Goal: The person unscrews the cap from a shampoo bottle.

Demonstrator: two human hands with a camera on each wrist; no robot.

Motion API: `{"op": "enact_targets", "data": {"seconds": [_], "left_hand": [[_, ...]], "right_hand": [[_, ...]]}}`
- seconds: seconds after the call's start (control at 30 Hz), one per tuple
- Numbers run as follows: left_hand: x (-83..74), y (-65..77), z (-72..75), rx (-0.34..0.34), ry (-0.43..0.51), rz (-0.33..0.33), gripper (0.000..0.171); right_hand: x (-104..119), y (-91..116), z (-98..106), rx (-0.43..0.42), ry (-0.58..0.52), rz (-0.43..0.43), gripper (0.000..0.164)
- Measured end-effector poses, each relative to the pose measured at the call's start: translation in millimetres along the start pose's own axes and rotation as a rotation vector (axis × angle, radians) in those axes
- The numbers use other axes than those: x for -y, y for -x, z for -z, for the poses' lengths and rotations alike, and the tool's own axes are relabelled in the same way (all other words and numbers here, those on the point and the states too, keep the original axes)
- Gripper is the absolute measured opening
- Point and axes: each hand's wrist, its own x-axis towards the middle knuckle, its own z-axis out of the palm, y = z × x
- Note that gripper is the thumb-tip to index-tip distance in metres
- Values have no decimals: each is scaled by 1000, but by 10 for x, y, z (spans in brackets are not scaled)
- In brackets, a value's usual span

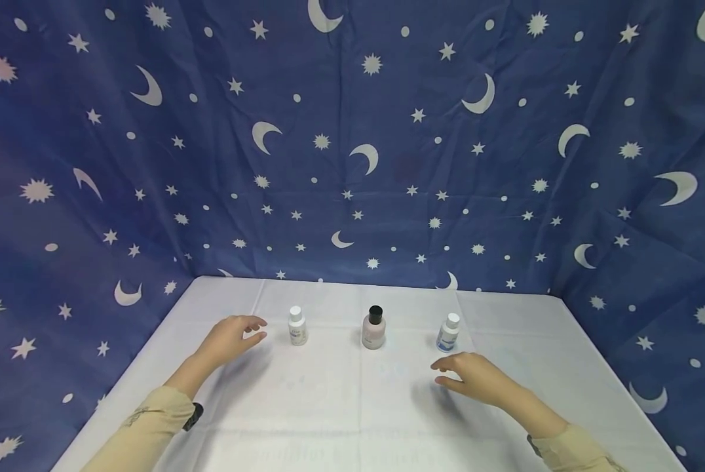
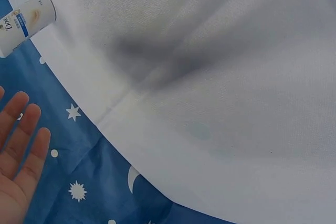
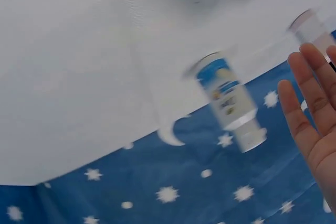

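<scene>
Three small bottles stand upright in a row on a white-covered table. On the left is a white bottle [image 1: 297,330] with a white cap, its printed label showing in the left wrist view. A pale pink bottle [image 1: 373,332] with a black cap stands in the middle. To the right is a white bottle with a blue-patterned label [image 1: 447,335]. My left hand [image 1: 230,337] hovers just left of the first bottle, fingers loosely bent and holding nothing. My right hand [image 1: 472,377], also holding nothing, is over the table in front of the blue-labelled bottle, its fingers pointing left.
The white tablecloth [image 1: 329,406] has fold creases running through it. A dark blue curtain [image 1: 352,131] with moons and stars rises behind the table and along both sides. Beige sleeves [image 1: 146,426] cover both forearms.
</scene>
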Motion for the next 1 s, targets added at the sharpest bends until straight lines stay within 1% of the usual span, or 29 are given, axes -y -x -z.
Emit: {"op": "enact_targets", "data": {"seconds": [0.17, 0.47, 0.63, 0.87, 1.0], "left_hand": [[-30, -52, 23, -3, 13, -15, 25], [-114, -150, 47, 3, 7, -13, 26], [-145, -207, 80, 16, -31, -14, 25], [-140, -292, 87, 22, -49, -7, 26], [-120, -312, 91, 24, -57, 13, 29]], "right_hand": [[153, -103, 24, 16, 34, 88, 21], [344, -307, 54, 29, 26, 145, 19], [413, -442, 32, 37, 53, 174, 20], [507, -636, -26, 31, 56, 198, 21], [598, -752, -92, 21, 61, 239, 23]]}}
